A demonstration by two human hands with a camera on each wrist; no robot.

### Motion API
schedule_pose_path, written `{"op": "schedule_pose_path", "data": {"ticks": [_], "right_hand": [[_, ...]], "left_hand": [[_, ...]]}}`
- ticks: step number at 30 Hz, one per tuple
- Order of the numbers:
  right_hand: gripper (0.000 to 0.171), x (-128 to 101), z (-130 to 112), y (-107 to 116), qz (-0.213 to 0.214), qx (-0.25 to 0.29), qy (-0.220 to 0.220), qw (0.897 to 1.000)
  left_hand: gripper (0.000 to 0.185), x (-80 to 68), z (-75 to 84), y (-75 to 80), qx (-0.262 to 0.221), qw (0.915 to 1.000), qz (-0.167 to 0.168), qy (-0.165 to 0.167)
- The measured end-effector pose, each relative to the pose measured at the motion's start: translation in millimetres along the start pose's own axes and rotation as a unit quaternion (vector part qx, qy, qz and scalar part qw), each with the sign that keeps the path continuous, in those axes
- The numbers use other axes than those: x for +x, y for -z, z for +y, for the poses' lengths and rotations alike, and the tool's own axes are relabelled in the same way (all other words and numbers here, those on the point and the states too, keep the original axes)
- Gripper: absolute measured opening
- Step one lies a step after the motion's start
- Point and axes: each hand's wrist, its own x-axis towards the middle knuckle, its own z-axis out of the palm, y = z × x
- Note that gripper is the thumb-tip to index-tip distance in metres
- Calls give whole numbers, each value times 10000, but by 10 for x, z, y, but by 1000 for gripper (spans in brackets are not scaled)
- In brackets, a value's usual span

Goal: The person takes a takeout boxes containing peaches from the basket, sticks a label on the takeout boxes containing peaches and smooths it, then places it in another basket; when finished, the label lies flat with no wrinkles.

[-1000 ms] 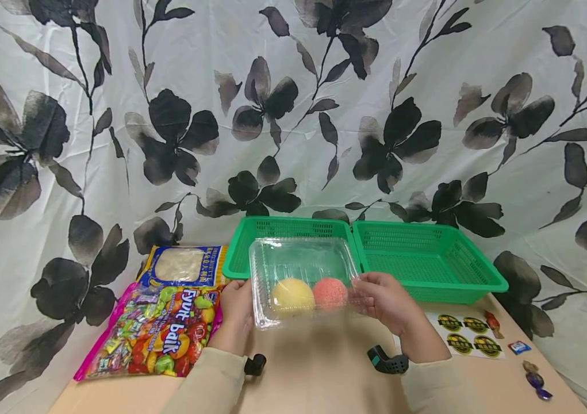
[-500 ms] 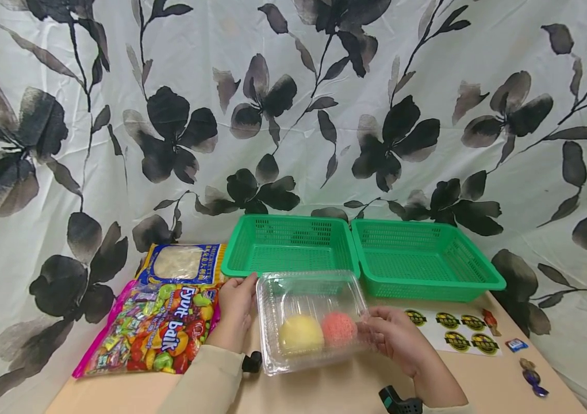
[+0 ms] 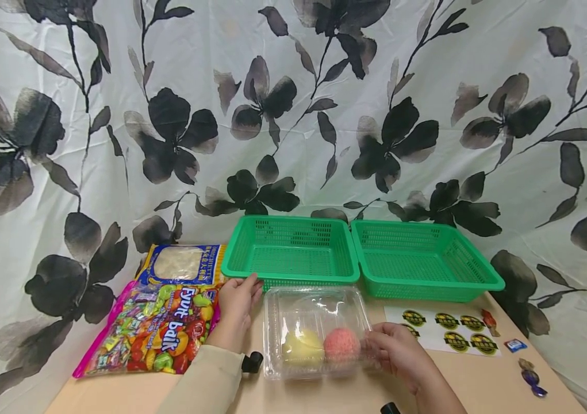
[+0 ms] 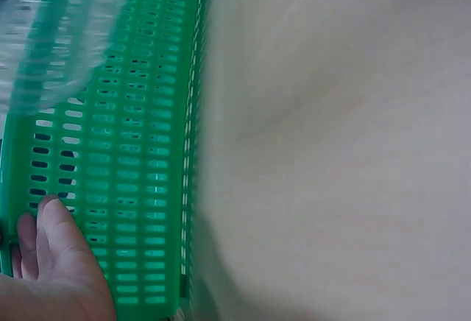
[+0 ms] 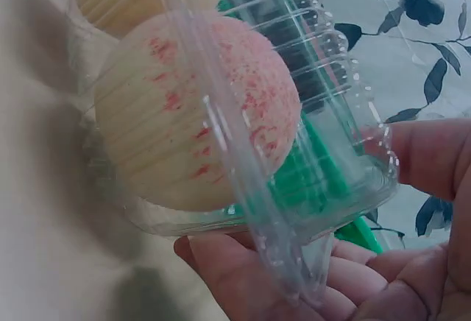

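Down comes the clear plastic clamshell (image 3: 319, 330), from in front of the green baskets a second ago to the desk (image 3: 484, 376) now, nearer the person. Right hand (image 3: 394, 351) grips its right end, thumb over the lid and fingers curled under the rim, as the right wrist view shows up close. Inside sit a yellow ball (image 3: 300, 347) on the left and a pink speckled ball (image 3: 342, 345) on the right, side by side, touching or nearly so. Left hand (image 3: 236, 299) has let go of the box: fingers lie fairly straight and loose, holding nothing, fingertips (image 4: 55, 210) against the near wall of the left green basket (image 3: 293, 250). Right green basket (image 3: 422, 259) stands just beside it on the far side of the desk. Far left, a bright candy bag (image 3: 150, 330) lies flat with a blue-and-yellow packet (image 3: 181, 264) behind it. Near right, a sheet of round stickers (image 3: 443, 329) and a few loose wrapped sweets (image 3: 528, 368).
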Motion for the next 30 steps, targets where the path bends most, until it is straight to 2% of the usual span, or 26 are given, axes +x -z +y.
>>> {"op": "schedule_pose_path", "data": {"ticks": [3, 9, 13, 20, 25, 27, 30], "right_hand": [[42, -16, -3, -38, 262, -135, -99, 9995], [38, 25, 4, -139, 998, -584, -25, 9933], [34, 48, 8, -185, 1272, -712, 20, 9893], [34, 85, 30, -198, 1524, -1156, 39, 9815], [44, 73, 17, -183, 1575, -1287, -33, 9791], [48, 57, -3, -172, 1571, -1357, -56, 9782], [48, 28, -49, -137, 1567, -1448, -54, 9770]], "left_hand": [[21, 12, 1, 1, -47, 10000, -5, -24], [21, 31, 3, 3, -99, 9999, -4, -69], [20, 30, -6, 3, -59, 10000, -6, -59], [24, 23, -18, 6, 31, 10000, -36, 16], [23, 19, -18, 9, 36, 10000, -75, -36], [25, 13, -25, 21, 212, 9997, -132, -51], [34, -32, -17, 44, 737, 9964, -415, -81]]}}
